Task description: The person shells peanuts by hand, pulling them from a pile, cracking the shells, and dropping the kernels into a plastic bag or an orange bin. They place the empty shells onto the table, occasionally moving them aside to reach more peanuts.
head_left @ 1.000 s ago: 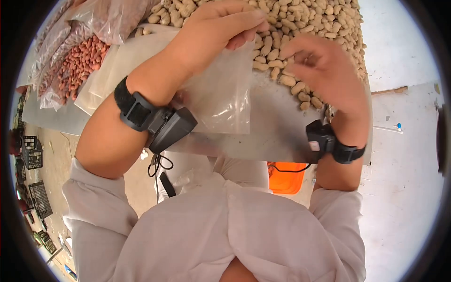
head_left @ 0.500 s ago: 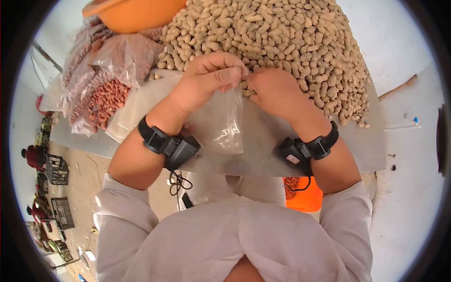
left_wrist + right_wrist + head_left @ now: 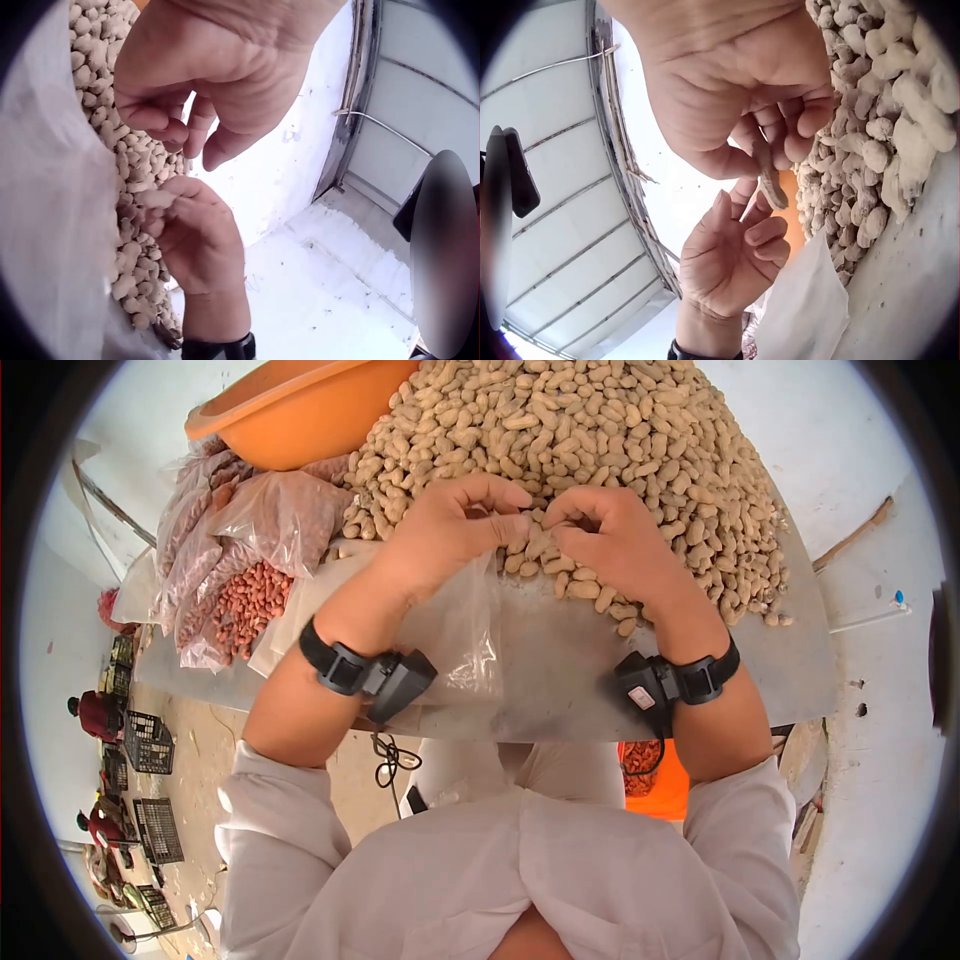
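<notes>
A peanut in its shell (image 3: 771, 176) is pinched between the thumb and fingers of my right hand (image 3: 622, 550), close over the near edge of a large heap of unshelled peanuts (image 3: 600, 430). Facing it, my left hand (image 3: 450, 535) has its fingers loosely bent, thumb apart from them, with nothing seen between. In the right wrist view, the left fingertips (image 3: 761, 202) come right up to the lower end of the peanut. Beneath the left hand and forearm, a clear plastic bag (image 3: 450, 645) lies flat on the grey metal table (image 3: 560, 680).
Plastic bags of red peanut kernels (image 3: 270, 510) lie at the left, with more kernels (image 3: 250, 610) showing at the front. Behind them sits an orange basin (image 3: 300, 415). An orange container (image 3: 660, 800) stands below the table edge. Black crates (image 3: 155, 830) are on the floor.
My right hand has moved left from the heap's right side to meet the left hand, then drawn slightly apart from it. The head view has shifted, showing more of the heap and the basin.
</notes>
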{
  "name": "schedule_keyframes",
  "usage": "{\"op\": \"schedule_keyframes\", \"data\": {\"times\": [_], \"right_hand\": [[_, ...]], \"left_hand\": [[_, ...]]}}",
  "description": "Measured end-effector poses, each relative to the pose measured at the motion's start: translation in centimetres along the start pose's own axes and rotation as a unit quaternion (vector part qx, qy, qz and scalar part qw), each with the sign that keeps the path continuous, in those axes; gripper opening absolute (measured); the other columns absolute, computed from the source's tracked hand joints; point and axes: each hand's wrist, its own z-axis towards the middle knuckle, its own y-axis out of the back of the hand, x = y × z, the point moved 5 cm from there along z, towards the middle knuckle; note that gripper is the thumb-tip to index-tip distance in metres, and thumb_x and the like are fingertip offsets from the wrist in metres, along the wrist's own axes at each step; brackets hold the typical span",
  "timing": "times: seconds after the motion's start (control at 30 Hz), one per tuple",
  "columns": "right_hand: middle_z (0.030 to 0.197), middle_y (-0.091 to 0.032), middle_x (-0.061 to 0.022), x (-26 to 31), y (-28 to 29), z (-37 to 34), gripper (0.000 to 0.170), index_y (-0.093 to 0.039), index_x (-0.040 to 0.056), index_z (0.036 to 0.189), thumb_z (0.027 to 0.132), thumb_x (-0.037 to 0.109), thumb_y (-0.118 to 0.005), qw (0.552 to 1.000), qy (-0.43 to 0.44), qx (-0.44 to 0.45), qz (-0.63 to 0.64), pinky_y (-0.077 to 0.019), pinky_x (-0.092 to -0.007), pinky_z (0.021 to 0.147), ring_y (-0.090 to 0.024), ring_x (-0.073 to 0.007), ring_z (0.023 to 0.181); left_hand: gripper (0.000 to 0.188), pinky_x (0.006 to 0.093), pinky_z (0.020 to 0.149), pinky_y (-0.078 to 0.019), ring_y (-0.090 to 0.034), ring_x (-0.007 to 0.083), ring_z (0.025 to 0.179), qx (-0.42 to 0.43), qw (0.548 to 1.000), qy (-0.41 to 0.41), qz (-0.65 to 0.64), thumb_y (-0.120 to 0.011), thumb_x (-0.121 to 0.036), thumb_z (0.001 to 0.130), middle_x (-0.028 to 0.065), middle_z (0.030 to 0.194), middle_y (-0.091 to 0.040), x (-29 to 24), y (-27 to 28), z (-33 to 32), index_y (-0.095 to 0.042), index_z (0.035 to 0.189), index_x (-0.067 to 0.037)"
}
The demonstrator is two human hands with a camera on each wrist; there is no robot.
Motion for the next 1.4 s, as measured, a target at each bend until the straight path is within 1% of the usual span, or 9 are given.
{"op": "schedule_keyframes", "data": {"times": [0.1, 0.2, 0.4, 0.9, 1.0, 1.1, 1.2, 1.3, 1.4], "right_hand": [[0.070, -0.059, -0.0025, -0.9, -0.1, 0.5, 0.015, -0.062, -0.0033, 0.085, 0.074, 0.007, -0.062, 0.998, 0.009, -0.034, 0.051, -0.0430, -0.0204, 0.055, -0.054, -0.0054, 0.066], [0.076, -0.061, -0.0021, -1.2, -0.8, 0.4, 0.014, -0.062, -0.0038, 0.085, 0.076, 0.006, -0.063, 0.986, 0.007, -0.063, 0.154, -0.0432, -0.0195, 0.057, -0.053, -0.0047, 0.066], [0.086, -0.063, -0.0039, -1.6, -1.9, 0.4, 0.017, -0.060, -0.0020, 0.094, 0.078, -0.001, -0.063, 0.953, 0.022, -0.050, 0.297, -0.0470, -0.0207, 0.068, -0.057, -0.0075, 0.076], [0.085, -0.062, -0.0035, -1.8, -2.2, 0.2, 0.020, -0.060, -0.0018, 0.098, 0.079, -0.002, -0.062, 0.966, 0.039, -0.054, 0.249, -0.0463, -0.0197, 0.065, -0.056, -0.0064, 0.074], [0.085, -0.063, -0.0040, -1.5, -2.1, 0.1, 0.021, -0.060, -0.0024, 0.100, 0.080, 0.001, -0.063, 0.956, 0.051, -0.068, 0.281, -0.0464, -0.0196, 0.065, -0.057, -0.0070, 0.074], [0.084, -0.062, -0.0039, -1.4, -1.9, 0.1, 0.019, -0.061, -0.0020, 0.098, 0.081, 0.004, -0.064, 0.952, 0.057, -0.068, 0.292, -0.0462, -0.0194, 0.065, -0.057, -0.0071, 0.074], [0.082, -0.062, -0.0033, -1.3, -1.9, 0.0, 0.016, -0.061, -0.0013, 0.093, 0.081, 0.007, -0.066, 0.948, 0.069, -0.072, 0.303, -0.0458, -0.0191, 0.064, -0.056, -0.0067, 0.073], [0.079, -0.062, -0.0024, -1.4, -2.0, 0.1, 0.013, -0.062, -0.0005, 0.089, 0.080, 0.008, -0.067, 0.944, 0.072, -0.082, 0.311, -0.0452, -0.0187, 0.062, -0.056, -0.0061, 0.070], [0.078, -0.062, -0.0020, -1.5, -2.2, 0.1, 0.014, -0.062, -0.0003, 0.088, 0.080, 0.009, -0.067, 0.950, 0.071, -0.084, 0.292, -0.0456, -0.0188, 0.061, -0.056, -0.0061, 0.069]], "left_hand": [[0.023, 0.0185, 0.065, -0.0425, -0.053, 0.0062, 0.075, -0.003, 0.998, -0.008, -0.066, -0.065, -0.009, 0.082, 0.0001, 0.088, -0.061, 1.1, -0.8, 0.0, -0.060, 0.103, -0.001], [0.025, 0.0202, 0.069, -0.0452, -0.056, 0.0077, 0.079, -0.017, 0.999, -0.019, -0.043, -0.065, -0.007, 0.082, 0.0011, 0.091, -0.062, 1.4, -0.8, -0.1, -0.060, 0.105, 0.000], [0.021, 0.0201, 0.064, -0.0457, -0.055, 0.0065, 0.074, -0.023, 0.995, -0.053, -0.077, -0.062, -0.005, 0.083, 0.0031, 0.086, -0.063, 2.1, -0.4, -0.6, -0.060, 0.103, 0.002], [0.020, 0.0212, 0.066, -0.0453, -0.055, 0.0081, 0.074, -0.019, 0.972, -0.093, -0.215, -0.059, -0.008, 0.086, 0.0029, 0.085, -0.061, 2.6, -0.2, -0.7, -0.059, 0.104, 0.000], [0.023, 0.0231, 0.073, -0.0490, -0.059, 0.0115, 0.080, -0.001, 0.969, -0.048, -0.244, -0.057, -0.004, 0.086, 0.0060, 0.091, -0.062, 3.0, -0.1, -0.7, -0.056, 0.109, -0.001], [0.024, 0.0236, 0.074, -0.0484, -0.059, 0.0116, 0.081, -0.028, 0.985, -0.066, -0.157, -0.058, -0.003, 0.086, 0.0049, 0.092, -0.061, 2.9, -0.2, -0.9, -0.056, 0.109, -0.002], [0.017, 0.0215, 0.069, -0.0460, -0.056, 0.0091, 0.078, -0.073, 0.980, -0.184, -0.024, -0.063, -0.005, 0.082, 0.0015, 0.085, -0.059, 2.0, -0.2, -1.0, -0.061, 0.098, -0.004], [0.013, 0.0216, 0.066, -0.0462, -0.056, 0.0081, 0.075, -0.065, 0.971, -0.208, 0.102, -0.066, -0.004, 0.079, 0.0014, 0.082, -0.059, 0.9, -0.4, -1.2, -0.063, 0.092, -0.004], [0.010, 0.0215, 0.061, -0.0459, -0.056, 0.0077, 0.072, -0.069, 0.977, -0.179, 0.092, -0.066, -0.004, 0.079, 0.0019, 0.081, -0.059, 1.0, -0.5, -1.2, -0.064, 0.089, -0.003]]}}
